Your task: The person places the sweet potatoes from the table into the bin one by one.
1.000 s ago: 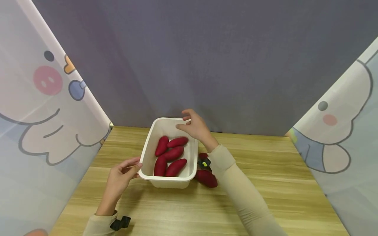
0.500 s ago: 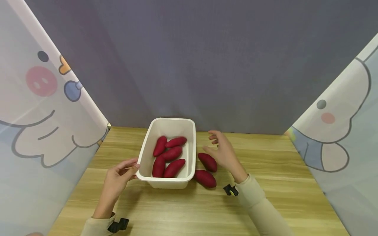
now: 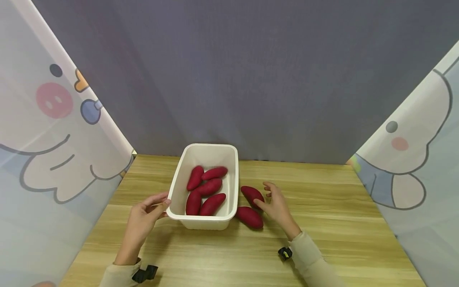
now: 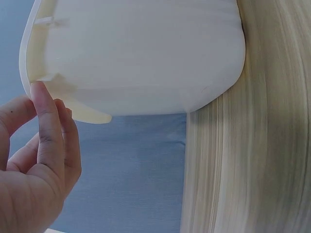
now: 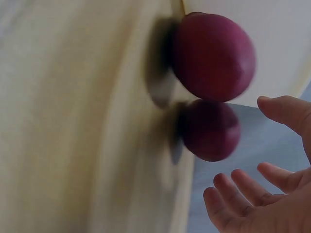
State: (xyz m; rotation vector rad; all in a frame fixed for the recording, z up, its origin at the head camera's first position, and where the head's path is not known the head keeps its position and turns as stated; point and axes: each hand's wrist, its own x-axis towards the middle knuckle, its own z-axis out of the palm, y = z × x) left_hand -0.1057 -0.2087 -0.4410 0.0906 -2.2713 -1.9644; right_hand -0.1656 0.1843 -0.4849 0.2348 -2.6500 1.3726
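Note:
A white bin (image 3: 234, 179) stands on the wooden table with several dark red sweet potatoes (image 3: 212, 204) inside. My left hand (image 3: 142, 219) pinches its near left rim between thumb and fingers; the left wrist view shows that hand (image 4: 43, 155) at the rim (image 4: 25, 58). Right of the bin lie two more sweet potatoes, a farther one (image 3: 252, 195) and a nearer one (image 3: 250, 217). Beside the farther one hovers my right hand (image 3: 279, 207), fingers spread and holding nothing. In the right wrist view the hand (image 5: 272, 194) is apart from both.
A grey curtain (image 3: 251, 79) hangs behind the table (image 3: 322, 207). Panels with cartoon animals stand at the left (image 3: 71, 159) and right (image 3: 405, 159). Each sleeve carries a small black device, one near the left wrist (image 3: 145, 274) and one near the right (image 3: 285, 253).
My right hand has moved from above the bin out to the right and down beside the two loose sweet potatoes. The left hand has kept its grip on the rim.

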